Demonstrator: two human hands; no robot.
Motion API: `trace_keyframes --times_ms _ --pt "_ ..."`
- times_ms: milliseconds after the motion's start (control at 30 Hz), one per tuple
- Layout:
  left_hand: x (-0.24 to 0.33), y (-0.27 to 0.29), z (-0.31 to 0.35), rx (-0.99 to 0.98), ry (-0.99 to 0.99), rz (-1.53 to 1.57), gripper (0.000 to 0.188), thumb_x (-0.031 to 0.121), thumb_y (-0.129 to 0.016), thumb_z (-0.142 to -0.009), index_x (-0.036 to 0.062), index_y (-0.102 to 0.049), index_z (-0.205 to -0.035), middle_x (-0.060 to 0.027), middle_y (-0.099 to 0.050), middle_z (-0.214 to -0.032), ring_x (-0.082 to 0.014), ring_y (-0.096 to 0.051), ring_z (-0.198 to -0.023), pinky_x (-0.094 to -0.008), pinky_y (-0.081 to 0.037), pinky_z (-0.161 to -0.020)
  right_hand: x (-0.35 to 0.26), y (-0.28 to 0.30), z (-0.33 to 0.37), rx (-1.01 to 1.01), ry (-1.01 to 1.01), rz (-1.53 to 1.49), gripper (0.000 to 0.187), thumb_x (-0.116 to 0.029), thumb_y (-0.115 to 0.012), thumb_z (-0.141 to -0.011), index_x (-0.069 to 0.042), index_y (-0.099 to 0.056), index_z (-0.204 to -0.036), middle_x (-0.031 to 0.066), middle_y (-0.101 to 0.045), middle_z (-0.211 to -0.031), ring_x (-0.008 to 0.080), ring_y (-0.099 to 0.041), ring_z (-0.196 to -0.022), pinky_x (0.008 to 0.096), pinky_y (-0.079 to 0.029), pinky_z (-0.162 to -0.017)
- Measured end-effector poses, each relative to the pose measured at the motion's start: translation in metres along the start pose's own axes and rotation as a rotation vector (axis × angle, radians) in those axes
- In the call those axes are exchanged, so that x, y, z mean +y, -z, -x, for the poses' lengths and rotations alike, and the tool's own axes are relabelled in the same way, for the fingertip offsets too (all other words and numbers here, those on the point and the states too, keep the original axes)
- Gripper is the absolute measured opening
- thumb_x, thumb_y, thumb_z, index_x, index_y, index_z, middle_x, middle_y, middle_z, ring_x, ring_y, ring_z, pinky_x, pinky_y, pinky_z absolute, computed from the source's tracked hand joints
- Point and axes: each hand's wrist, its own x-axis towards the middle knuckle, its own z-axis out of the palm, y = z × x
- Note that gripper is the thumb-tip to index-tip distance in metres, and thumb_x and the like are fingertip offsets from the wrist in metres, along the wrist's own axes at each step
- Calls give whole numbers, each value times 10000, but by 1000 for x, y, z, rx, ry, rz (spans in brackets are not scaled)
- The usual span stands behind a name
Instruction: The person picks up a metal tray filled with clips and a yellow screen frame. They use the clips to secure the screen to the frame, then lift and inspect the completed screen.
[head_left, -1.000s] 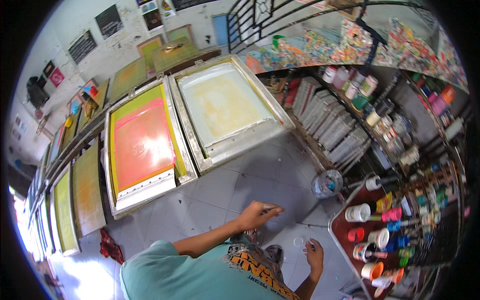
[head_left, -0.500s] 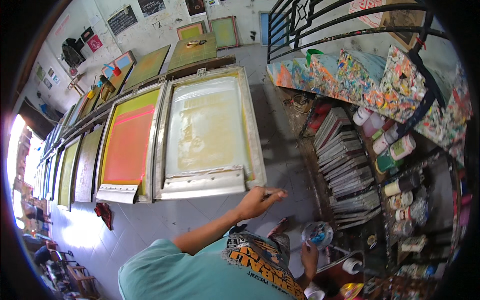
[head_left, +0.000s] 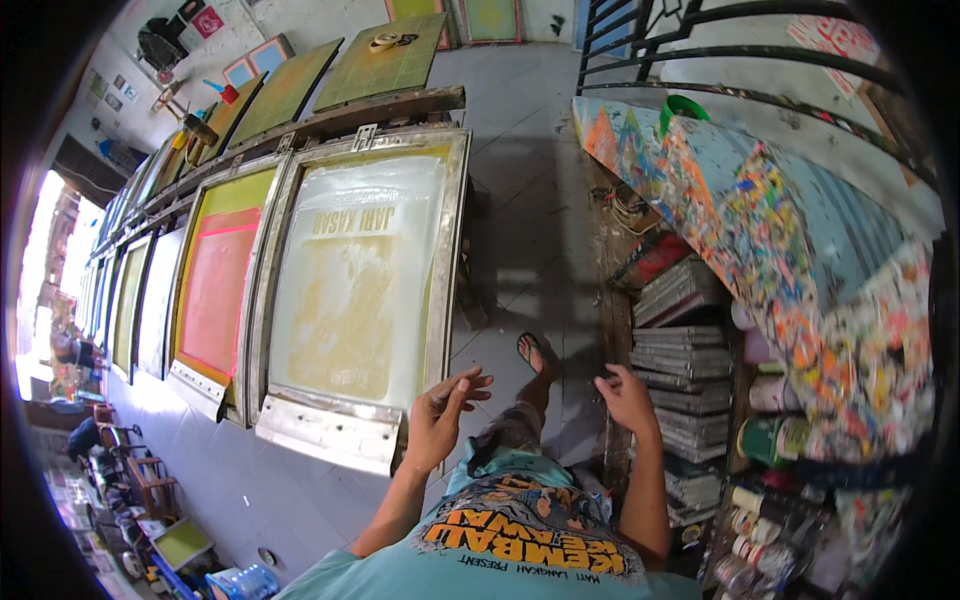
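My left hand (head_left: 437, 420) is in front of my body with its fingers apart and nothing seen in it. It is beside the lower right corner of a silk-screen frame (head_left: 448, 260), whose mesh is coated pale and yellowish. Along the frame's near edge runs a silver metal strip (head_left: 330, 435). My right hand (head_left: 628, 398) hangs open and empty, its fingers loosely bent, close to a stack of grey frames or slabs (head_left: 682, 350) on the right.
Left of the pale screen lies a pink-coated screen (head_left: 218, 280), followed by a long row of boards. A yellow-green board (head_left: 375, 70) carries a tape roll (head_left: 387, 42). A paint-splattered stair side (head_left: 770, 220) rises at right above bottles (head_left: 775, 392). My sandalled foot (head_left: 532, 352) stands on grey tiles.
My right hand has come up and forward, away from the clear container with blue contents. My left hand has moved left and down. The view has turned toward the aisle, and my foot now shows.
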Motion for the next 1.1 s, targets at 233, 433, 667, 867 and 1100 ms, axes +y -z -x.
trace_keyframes --times_ms 233,433,667,867,1100 --pt "43 -27 -133 119 67 112 417 273 -460 -1061 -48 -581 -1298 -136 -710 -1136 -193 -703 -940 -269 -506 -750 -76 45 -189 -187 125 56 530 -326 -668 -932 26 -557 -1312 130 -695 -947 208 -661 -797 341 -524 -751" --pt "120 -29 -241 166 71 151 399 245 -459 -1062 -48 -565 -1310 -151 -690 -1173 -190 -697 -950 -267 -513 -745 -109 138 -319 -89 15 19 573 -376 -642 -935 -4 -534 -1357 164 -702 -1051 279 -687 -912 397 -515 -826" --pt "159 -21 -376 171 128 18 299 43 -448 -1010 -11 -635 -1237 -137 -676 -1219 -201 -689 -995 -278 -525 -786 -108 167 -487 -139 -215 -59 572 -375 -615 -968 -24 -493 -1403 186 -684 -1105 250 -706 -845 414 -529 -784" --pt "176 -20 -538 362 12 43 415 -168 -367 -836 -20 -736 -954 -163 -646 -1281 -244 -651 -1117 -330 -506 -956 -165 188 -678 -245 -121 20 549 -347 -622 -966 -4 -504 -1378 173 -678 -1104 229 -694 -812 366 -537 -715" --pt "239 -17 -703 445 -14 219 388 -133 -361 -834 -53 -723 -947 -166 -640 -1287 -247 -628 -1137 -343 -482 -990 -263 263 -892 -177 15 -115 498 -295 -643 -955 8 -534 -1335 113 -670 -965 170 -639 -693 300 -524 -620"
